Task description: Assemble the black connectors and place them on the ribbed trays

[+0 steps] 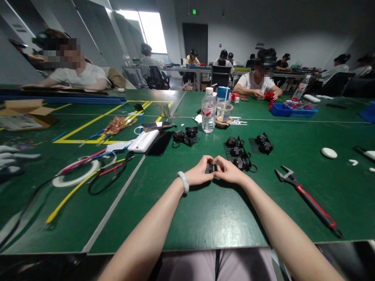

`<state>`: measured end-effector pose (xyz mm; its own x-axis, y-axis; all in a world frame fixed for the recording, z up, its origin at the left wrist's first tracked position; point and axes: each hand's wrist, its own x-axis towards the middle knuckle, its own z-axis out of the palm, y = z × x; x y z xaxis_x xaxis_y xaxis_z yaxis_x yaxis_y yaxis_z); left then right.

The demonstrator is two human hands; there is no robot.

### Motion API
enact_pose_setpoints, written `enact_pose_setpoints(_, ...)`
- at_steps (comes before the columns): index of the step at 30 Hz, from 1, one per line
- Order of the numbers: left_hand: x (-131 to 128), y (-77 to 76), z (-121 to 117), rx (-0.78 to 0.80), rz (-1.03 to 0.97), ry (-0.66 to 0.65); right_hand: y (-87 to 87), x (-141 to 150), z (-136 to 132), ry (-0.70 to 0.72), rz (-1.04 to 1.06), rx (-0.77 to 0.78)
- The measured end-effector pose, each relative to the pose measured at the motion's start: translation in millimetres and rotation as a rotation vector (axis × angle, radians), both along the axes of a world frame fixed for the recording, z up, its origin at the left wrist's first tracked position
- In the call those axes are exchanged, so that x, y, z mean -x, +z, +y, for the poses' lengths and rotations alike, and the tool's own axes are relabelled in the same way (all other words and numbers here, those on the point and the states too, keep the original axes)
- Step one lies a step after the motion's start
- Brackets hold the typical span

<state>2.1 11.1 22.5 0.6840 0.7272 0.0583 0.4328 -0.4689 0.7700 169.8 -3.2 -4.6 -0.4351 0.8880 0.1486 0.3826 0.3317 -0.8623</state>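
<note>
Close together over the green table, my left hand (199,171) and my right hand (230,171) both close around a small black plastic part (209,168). Fingers cover most of that part, so its exact kind is hidden. A pale bracelet circles my left wrist. Just beyond my right hand lies a group of black plastic fittings (235,151) with flat ribbed plates and a loose ring. Another pair of black fittings (262,143) is a little to the right. Farther off, ahead of my left hand, sit more black fittings (187,136) and a black nut (175,144).
A red-handled adjustable wrench (310,201) lies at right, near a white oval case (329,152). A water bottle (208,111) and a cup (224,112) stand ahead. Phones, a white power bank (143,141) and cables (73,195) occupy the left. Co-workers sit across the table.
</note>
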Motion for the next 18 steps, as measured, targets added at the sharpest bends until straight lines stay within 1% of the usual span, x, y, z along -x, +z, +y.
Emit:
enact_pose_setpoints(7, 0.3, -2.9, 1.3, -0.002, -0.015, -0.003, -0.3, 0.0, 1.6, -0.026, -0.021, -0.002)
enact_pose_setpoints(18, 0.2, 0.1, -0.7, 0.02, -0.014, 0.009, -0.6, -0.7, 2.4, -0.06, -0.068, -0.005)
